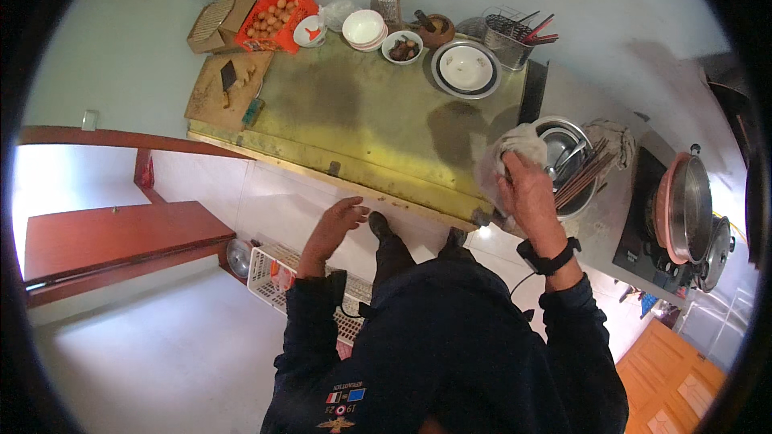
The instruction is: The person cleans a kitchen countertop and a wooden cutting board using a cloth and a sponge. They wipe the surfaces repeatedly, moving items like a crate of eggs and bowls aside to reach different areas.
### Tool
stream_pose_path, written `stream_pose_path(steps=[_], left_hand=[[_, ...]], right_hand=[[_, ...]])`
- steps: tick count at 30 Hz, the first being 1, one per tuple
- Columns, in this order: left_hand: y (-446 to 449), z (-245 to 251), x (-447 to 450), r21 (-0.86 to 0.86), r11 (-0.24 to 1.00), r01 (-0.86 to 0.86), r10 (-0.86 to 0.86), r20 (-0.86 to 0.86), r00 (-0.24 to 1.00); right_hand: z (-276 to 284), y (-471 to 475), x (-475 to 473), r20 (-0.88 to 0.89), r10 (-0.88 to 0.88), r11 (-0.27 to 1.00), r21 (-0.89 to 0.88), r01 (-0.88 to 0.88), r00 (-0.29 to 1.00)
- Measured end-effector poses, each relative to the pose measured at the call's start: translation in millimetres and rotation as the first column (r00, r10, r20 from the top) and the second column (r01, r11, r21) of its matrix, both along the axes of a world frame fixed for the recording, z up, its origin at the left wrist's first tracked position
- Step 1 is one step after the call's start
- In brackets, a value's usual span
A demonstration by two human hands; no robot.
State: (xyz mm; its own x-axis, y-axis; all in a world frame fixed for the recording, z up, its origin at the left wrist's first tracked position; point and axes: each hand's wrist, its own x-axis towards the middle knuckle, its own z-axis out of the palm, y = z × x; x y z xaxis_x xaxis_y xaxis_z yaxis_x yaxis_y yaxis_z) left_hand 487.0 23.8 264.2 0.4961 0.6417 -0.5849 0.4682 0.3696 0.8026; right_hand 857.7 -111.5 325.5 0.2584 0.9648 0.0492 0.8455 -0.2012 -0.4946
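Observation:
In the head view my right hand (531, 193) grips a pale crumpled cloth (520, 143) at the right end of the yellow-green tabletop (374, 102). Right beside it stands a metal basin (558, 123) holding a smaller metal bowl, spoons and a bunch of chopsticks (582, 178). My left hand (345, 214) hangs in front of the table's near edge with fingers loosely bent and nothing in it. Toward the back right of the table, a white bowl (465, 68) sits inside a metal dish.
A cutting board (202, 93) with a cleaver (228, 76) lies at the left. Along the wall stand a red egg basket (304, 6), bowls (363, 27), a grater (387, 0), a mortar (443, 36) and a utensil holder (509, 42). Pans (690, 211) stand on the hob at right.

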Motion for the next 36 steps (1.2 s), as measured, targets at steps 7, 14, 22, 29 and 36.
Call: stream_pose_path(steps=[7,14,22,29,36], left_hand=[[47,-25,-75,0.043,0.999,-0.019,0.021,-0.060,0.998],[84,-61,-177,-0.020,1.000,0.024,-0.026,-0.101,0.995],[119,-91,-244,-0.125,0.992,0.022,-0.039,-0.131,0.991],[136,-114,-248,0.109,0.968,0.224,-0.179,-0.324,0.929],[138,-93,-253,-0.003,0.997,0.076,-0.072,-0.382,0.921]], right_hand=[[-89,53,-62,0.116,0.051,0.965,-0.260,-0.020,0.992],[-180,51,-158,-0.049,-0.106,0.907,-0.415,0.076,0.993],[-203,85,-182,0.023,-0.295,0.922,-0.254,0.291,0.955],[-221,114,-166,0.207,-0.279,0.925,-0.203,0.320,0.938],[-246,109,-143,0.179,-0.196,0.950,-0.210,0.232,0.964]])
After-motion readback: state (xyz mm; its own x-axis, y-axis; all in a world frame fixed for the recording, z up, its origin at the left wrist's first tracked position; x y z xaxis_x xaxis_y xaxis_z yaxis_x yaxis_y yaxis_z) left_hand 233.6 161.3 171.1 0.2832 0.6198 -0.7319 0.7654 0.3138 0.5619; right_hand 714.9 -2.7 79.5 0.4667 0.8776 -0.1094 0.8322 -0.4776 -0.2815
